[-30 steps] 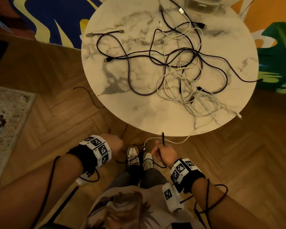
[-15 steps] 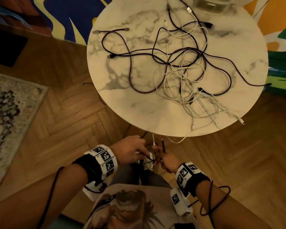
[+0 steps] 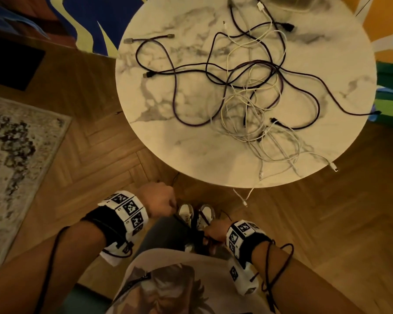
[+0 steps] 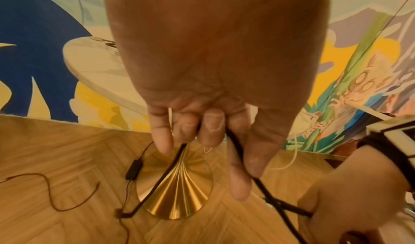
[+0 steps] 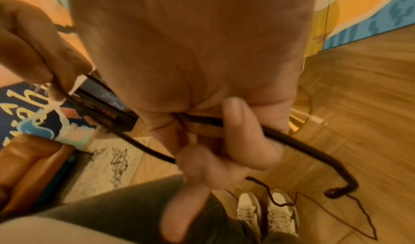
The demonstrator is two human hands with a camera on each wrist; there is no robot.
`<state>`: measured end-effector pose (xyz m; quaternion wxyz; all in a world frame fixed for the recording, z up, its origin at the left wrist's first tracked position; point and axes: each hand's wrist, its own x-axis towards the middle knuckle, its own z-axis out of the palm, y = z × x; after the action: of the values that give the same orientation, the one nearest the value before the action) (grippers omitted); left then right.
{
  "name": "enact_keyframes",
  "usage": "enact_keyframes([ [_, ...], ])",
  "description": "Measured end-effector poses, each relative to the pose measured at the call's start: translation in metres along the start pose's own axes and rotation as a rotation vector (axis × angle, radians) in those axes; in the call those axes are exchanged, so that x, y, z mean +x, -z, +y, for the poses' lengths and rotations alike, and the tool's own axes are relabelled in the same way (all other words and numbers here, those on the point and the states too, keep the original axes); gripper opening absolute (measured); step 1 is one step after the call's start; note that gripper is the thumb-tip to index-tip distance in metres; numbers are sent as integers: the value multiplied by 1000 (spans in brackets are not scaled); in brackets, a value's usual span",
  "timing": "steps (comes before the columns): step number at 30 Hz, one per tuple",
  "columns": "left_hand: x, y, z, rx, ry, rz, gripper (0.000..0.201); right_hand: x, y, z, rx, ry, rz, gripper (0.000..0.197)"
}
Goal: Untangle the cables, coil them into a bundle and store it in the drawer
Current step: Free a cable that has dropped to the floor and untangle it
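A tangle of dark and white cables [image 3: 247, 91] lies on the round marble table [image 3: 168, 143]. One white cable end [image 3: 243, 198] hangs over the near edge. Below the table edge, in front of my legs, both hands hold one black cable [image 4: 161, 177]. My left hand [image 3: 166, 205] has its fingers [image 4: 211, 129] curled round it. From there one length drops to the floor and another runs to my right hand [image 3: 210, 236]. In the right wrist view the right hand [image 5: 224, 141] grips the black cable [image 5: 292, 146], whose free end bends down toward the floor.
The table's gold cone base [image 4: 177, 185] stands on herringbone wood floor, with a thin cord and inline box [image 4: 133, 169] beside it. A patterned rug [image 3: 14, 166] lies to the left. My shoes [image 3: 186, 214] are under the hands. A clear container [image 3: 290, 3] sits at the table's far edge.
Half a second ago my hands were together at the black cable. They have since moved apart, the left to the left and the right back toward my body, with cable between them.
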<state>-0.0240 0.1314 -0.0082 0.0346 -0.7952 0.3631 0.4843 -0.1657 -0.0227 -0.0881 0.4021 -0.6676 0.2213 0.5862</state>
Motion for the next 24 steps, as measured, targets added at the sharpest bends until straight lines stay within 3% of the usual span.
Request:
enact_keyframes([
  [3,0,-1,-15,29,107,63,24,10,1,8,27,14,90,38],
  [7,-11,-3,-34,97,299,191,22,8,9,-6,345,180,278,30],
  [11,-15,-6,-63,19,450,309,29,-7,13,-39,265,327,248,71],
  [13,-13,-5,-78,-47,468,323,28,-13,13,-54,249,422,237,78],
  [16,-8,7,-99,-53,485,382,28,-22,14,-82,363,523,147,69],
  [21,-4,43,-142,-116,563,586,32,-26,22,-142,368,548,113,52],
  [24,2,58,-169,-193,597,502,45,-19,31,-177,346,571,134,43],
])
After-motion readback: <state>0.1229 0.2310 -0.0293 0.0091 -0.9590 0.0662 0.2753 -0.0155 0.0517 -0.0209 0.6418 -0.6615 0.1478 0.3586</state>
